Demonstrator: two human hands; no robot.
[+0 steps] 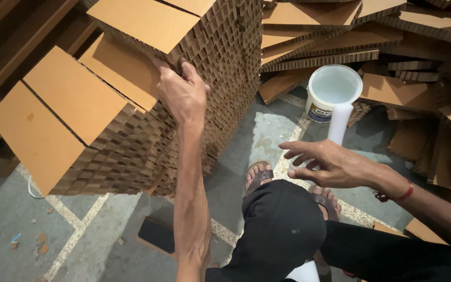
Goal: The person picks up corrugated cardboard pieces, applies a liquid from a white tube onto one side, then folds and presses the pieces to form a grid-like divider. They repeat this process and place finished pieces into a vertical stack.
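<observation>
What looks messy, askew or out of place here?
The cardboard stack under the left hand leans, its layers stepped unevenly. Behind the white bucket, loose cardboard pieces lie in a jumble. Small scraps litter the floor.

L hand (pixel 182 94) gripping cardboard stack (pixel 131 99) edge | R hand (pixel 325 164) open, hovering nr white bucket (pixel 332 91)

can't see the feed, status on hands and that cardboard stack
Left hand gripping honeycomb cardboard stack. Right hand open, empty, above knee. White bucket on floor beyond.
</observation>
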